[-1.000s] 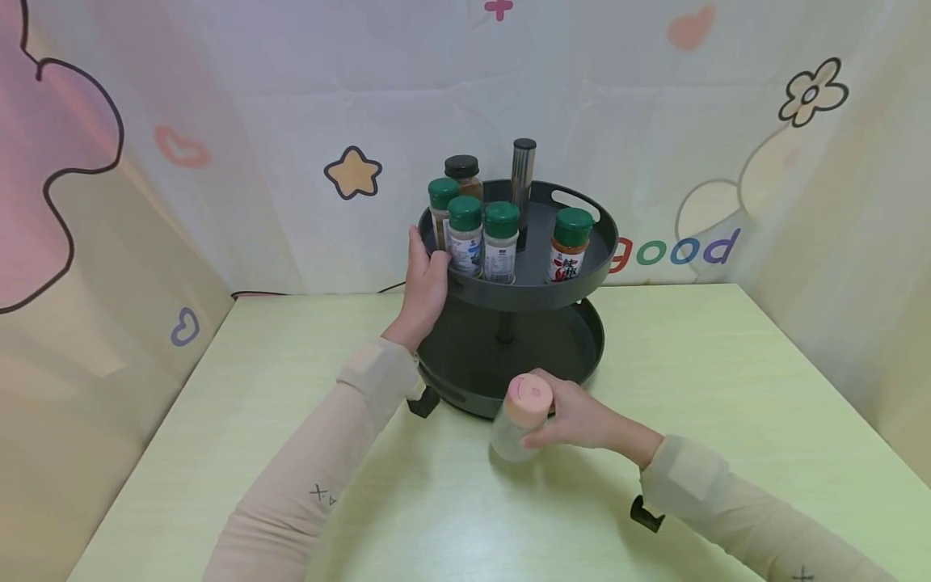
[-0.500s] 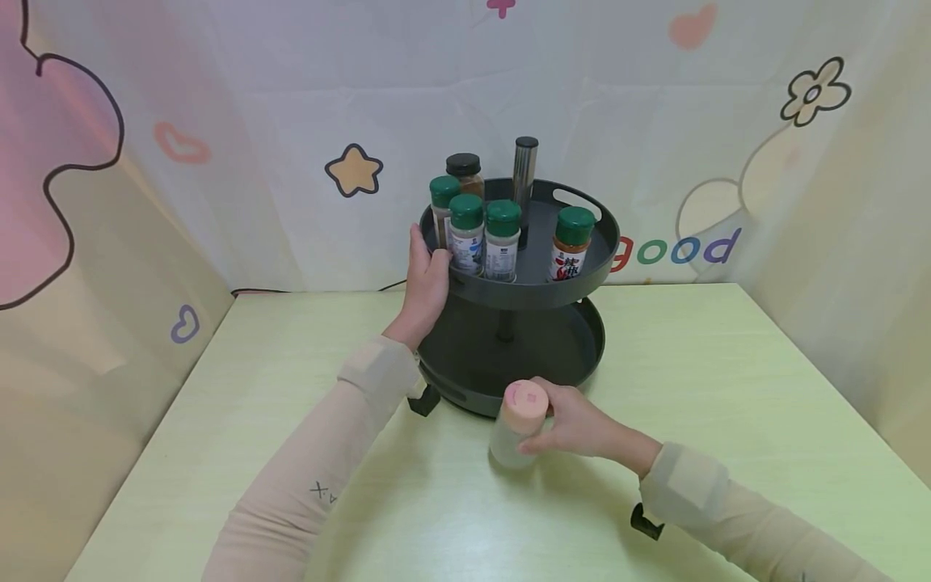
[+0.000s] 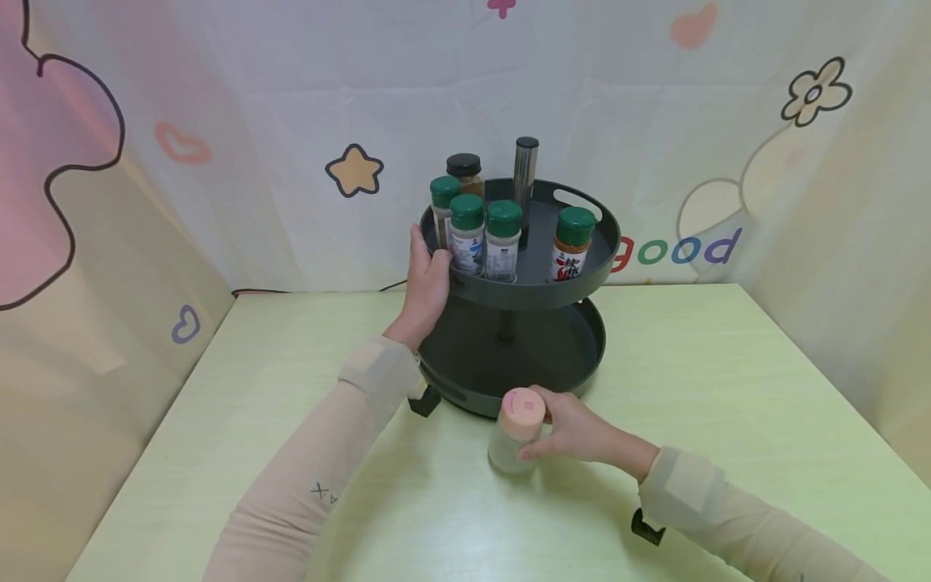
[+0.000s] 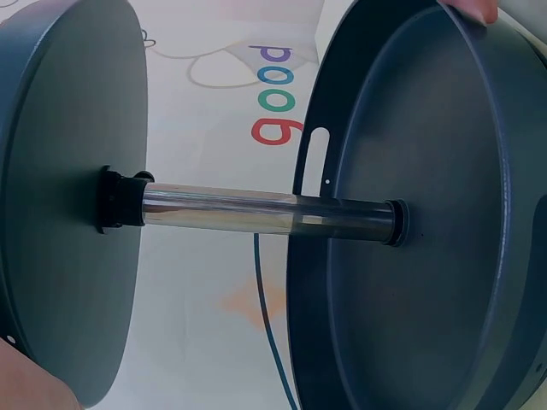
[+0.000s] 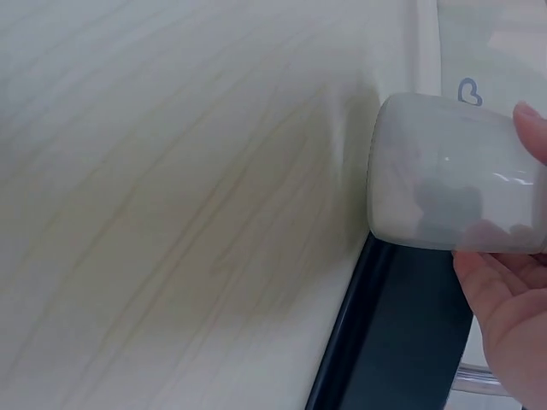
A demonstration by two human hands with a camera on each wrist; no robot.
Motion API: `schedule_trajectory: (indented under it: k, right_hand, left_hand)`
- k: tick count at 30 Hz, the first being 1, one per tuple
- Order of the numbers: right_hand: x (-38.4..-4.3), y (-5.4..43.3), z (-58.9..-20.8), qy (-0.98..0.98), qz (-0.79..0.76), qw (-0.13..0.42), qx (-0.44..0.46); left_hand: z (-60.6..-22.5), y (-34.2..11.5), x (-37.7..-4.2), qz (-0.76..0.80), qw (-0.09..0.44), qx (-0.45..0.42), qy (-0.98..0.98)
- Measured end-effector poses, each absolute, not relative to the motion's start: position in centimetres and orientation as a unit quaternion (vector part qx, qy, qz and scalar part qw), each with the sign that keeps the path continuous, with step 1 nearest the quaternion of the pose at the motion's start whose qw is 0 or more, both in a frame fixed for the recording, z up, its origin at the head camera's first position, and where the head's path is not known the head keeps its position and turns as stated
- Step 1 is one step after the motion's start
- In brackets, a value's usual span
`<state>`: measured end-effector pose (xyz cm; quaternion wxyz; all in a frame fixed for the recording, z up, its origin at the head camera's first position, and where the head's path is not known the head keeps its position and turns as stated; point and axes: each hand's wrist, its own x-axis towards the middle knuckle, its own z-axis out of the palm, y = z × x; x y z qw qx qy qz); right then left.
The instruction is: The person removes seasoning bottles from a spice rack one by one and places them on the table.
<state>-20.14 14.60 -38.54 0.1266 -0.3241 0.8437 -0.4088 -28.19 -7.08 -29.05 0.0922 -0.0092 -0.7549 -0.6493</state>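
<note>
My right hand holds a clear jar with a pink cap upright, thumb and fingers on either side. The jar's base is low at the table in front of the black two-tier turntable rack; whether it bears on the table I cannot tell. In the right wrist view the jar looks see-through, its contents unclear. My left hand grips the left rim of the upper tray; some of its fingers are hidden. Green-capped spice jars and a black-capped jar stand on that tray.
The lower tray holds nothing visible; a metal post joins the tiers. A red-labelled spice jar stands apart on the upper tray's right. A printed curtain hangs behind the pale table.
My right hand and the pink-capped jar have shifted slightly towards me and down. The left hand stays on the upper tray, and the rack looks unmoved.
</note>
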Motion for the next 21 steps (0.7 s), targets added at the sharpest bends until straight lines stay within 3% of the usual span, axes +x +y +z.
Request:
schedule_trajectory:
  k: [21]
  right_hand:
    - [-20.26,14.51,-39.29,0.844,-0.405,0.138,-0.323]
  left_hand:
    - [-29.06,-7.04,-28.19,-0.649,0.092,-0.006,-0.755]
